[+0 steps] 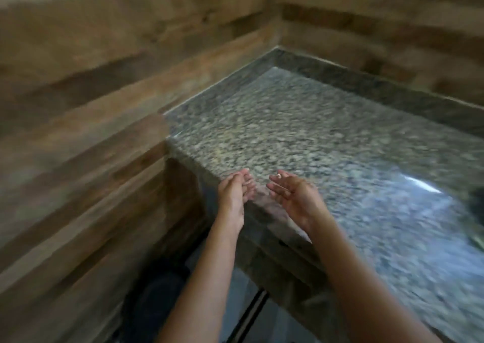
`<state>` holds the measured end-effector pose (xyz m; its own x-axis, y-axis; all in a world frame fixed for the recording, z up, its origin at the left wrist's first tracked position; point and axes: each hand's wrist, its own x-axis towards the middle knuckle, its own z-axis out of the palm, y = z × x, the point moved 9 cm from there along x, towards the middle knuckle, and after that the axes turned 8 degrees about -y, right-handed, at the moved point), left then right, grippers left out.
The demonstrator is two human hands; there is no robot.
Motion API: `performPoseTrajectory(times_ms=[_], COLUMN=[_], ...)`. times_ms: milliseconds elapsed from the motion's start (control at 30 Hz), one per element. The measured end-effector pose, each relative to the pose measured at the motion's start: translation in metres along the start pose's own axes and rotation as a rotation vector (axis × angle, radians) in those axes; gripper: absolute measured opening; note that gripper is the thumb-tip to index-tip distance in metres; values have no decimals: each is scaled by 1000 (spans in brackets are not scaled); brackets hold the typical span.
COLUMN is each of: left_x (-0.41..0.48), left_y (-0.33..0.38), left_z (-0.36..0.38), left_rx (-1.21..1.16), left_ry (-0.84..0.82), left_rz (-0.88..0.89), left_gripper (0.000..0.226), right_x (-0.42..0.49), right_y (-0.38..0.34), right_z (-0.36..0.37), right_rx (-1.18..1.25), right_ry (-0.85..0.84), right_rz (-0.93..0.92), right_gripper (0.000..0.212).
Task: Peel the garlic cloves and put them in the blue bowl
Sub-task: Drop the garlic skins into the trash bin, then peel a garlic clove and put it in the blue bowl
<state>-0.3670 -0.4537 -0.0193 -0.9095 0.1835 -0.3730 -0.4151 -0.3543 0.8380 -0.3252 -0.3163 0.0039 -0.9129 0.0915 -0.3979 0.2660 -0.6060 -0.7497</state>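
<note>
Granite bench [301,133], speckled grey, fills the blurred view; both hands hover over its near-left corner. Left hand [234,193] has fingers curled together, perhaps pinching something small, though I cannot tell. Right hand [293,196] lies loosely apart, palm up, holding nothing. No garlic or blue bowl shows. Cloves are likely light, firm, papery-skinned and slippery once bare; pinch at the ends.

hands [264,196] over counter [314,133] corner, wall [91,106] left
</note>
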Motion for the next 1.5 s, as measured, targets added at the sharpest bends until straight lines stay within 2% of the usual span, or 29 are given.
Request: performPoseTrajectory(times_ms=[167,267,400,467,533,633,700,767,800,867,967,1100,1200,1367,1500], left_x=[-13,-36,-71,-83,-90,-90,-86,-86,-87,-85,-82,-93,-91,-75,-75], left_y=[-50,-98,-163,-184,-197,-206,-215,-222,-225,-231,-229,-191,-178,-185,-189], left_z=[161,247,333,363,384,407,422,434,441,446,453,481,514,536,513], left_rx=[100,147,216,252,338,721,1075,1445,1565,1645,1620,1187,994,934,883], left_ry=[-254,-389,-475,-474,-443,-483,-558,-638,-661,-666,-648,-571,-588,-599,-601], left_rz=[-64,-91,-156,-167,-149,17,141,266,328,364,395,417,383,308,300], left_gripper=[33,31,17,11,14,14,28,31,30,26,23,21,23,24,25], right_x=[-67,-110,-161,-178,-191,-202,-205,-206,-207,-208,-206,-203,-204,-205,-205], right_y=[-97,-134,-169,-182,-191,-199,-201,-201,-202,-203,-204,-203,-201,-203,-205], right_z=[-121,-198,-286,-320,-349,-379,-394,-404,-409,-420,-431,-441,-447,-448,-450], right_rx=[59,57,54,39,28,32,42,60,65,67,73,90,106,32,-91], right_ry=[184,285,385,428,469,514,527,540,550,576,593,599,629,624,653], right_rz=[-216,-281,-299,-296,-289,-276,-266,-257,-254,-250,-255,-271,-279,-252,-231], right_gripper=[19,14,16,23,25,25,25,23,21,17,16,12,9,21,13])
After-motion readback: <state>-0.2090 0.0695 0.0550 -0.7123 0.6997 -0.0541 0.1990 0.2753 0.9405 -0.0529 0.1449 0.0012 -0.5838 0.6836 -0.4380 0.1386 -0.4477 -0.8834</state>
